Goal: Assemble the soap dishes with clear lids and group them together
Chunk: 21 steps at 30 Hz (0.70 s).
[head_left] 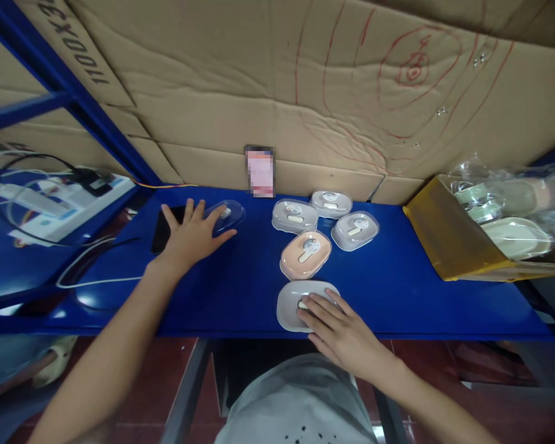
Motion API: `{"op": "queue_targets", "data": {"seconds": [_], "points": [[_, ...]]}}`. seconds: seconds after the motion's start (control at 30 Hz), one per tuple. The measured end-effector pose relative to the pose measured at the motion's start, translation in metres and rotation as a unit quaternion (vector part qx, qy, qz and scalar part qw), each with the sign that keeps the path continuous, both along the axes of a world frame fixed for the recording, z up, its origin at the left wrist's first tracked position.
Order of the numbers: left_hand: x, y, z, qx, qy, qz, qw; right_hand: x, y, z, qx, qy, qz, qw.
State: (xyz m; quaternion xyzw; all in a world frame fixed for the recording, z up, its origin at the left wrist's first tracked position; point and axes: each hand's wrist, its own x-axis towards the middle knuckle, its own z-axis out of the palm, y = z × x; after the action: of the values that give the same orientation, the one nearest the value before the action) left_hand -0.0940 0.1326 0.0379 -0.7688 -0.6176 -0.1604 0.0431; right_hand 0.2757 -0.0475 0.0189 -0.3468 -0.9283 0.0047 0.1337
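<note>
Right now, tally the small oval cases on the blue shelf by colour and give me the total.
Clear or grey lidded cases grouped at centre: 3
Peach case: 1
Grey case under the right hand: 1
Clear lid under the left hand: 1
Total: 6

Near the centre of the blue table [240, 290] sits a peach case [305, 254], with three clear-lidded cases [324, 214] grouped at its twelve o'clock. At three o'clock, a yellow bin [448, 237] holds bagged pale items, possibly more cases. A white power strip [55, 206] lies at nine o'clock, and brown cardboard [305, 80] rises behind.
</note>
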Motion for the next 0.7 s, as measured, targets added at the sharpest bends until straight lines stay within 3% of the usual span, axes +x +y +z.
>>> {"op": "queue_targets", "data": {"seconds": [0.1,0.23,0.37,0.47,0.53,0.6,0.7], "points": [[0.001,0.005,-0.012,-0.037,-0.003,0.001,0.999,0.005,-0.001,-0.002,-0.005,0.013,-0.008,1.0],[0.013,-0.024,-0.021,-0.053,-0.022,-0.052,0.997,0.002,-0.001,-0.005,-0.009,0.028,-0.018,0.999],[0.018,-0.066,-0.024,-0.073,-0.131,-0.119,0.982,-0.011,0.004,-0.007,-0.034,0.048,-0.023,0.998],[0.012,-0.092,-0.024,-0.062,-0.237,-0.076,0.967,-0.024,0.012,-0.01,-0.053,0.073,-0.026,0.996],[0.01,-0.106,-0.022,-0.064,-0.33,-0.041,0.941,-0.033,0.018,-0.013,-0.059,0.097,-0.028,0.993],[0.015,-0.119,-0.018,-0.071,-0.413,-0.046,0.907,-0.039,0.023,-0.016,-0.06,0.135,-0.035,0.989],[0.034,-0.137,-0.013,-0.075,-0.415,-0.108,0.9,-0.041,0.026,-0.022,-0.049,0.19,-0.056,0.979]]}}
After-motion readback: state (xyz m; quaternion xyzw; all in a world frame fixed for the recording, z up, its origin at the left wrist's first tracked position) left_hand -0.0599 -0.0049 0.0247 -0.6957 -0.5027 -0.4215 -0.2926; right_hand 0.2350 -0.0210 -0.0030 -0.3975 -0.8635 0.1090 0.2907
